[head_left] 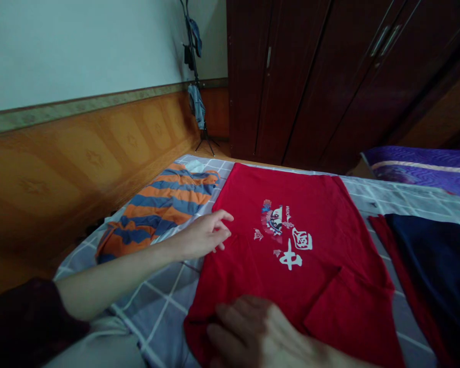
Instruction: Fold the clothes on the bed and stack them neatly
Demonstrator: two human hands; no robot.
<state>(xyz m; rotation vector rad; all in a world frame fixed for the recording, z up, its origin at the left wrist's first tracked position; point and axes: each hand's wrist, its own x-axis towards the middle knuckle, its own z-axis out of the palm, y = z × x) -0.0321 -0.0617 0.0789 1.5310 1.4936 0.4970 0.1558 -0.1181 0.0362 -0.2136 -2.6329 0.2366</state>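
Observation:
A red T-shirt with a printed mask picture and white characters lies spread out on a grey checked bed sheet. My left hand hovers over the shirt's left edge, its fingers apart and nothing between them. Lower down, my right hand is over the near left part of the shirt, slightly blurred; its fingertips are partly hidden, and whether they pinch the cloth cannot be made out.
An orange and grey striped garment lies at the left of the bed. Dark blue and red clothes lie at the right. Beyond the bed stand a coat rack and dark red wardrobes. Purple bedding shows at the far right.

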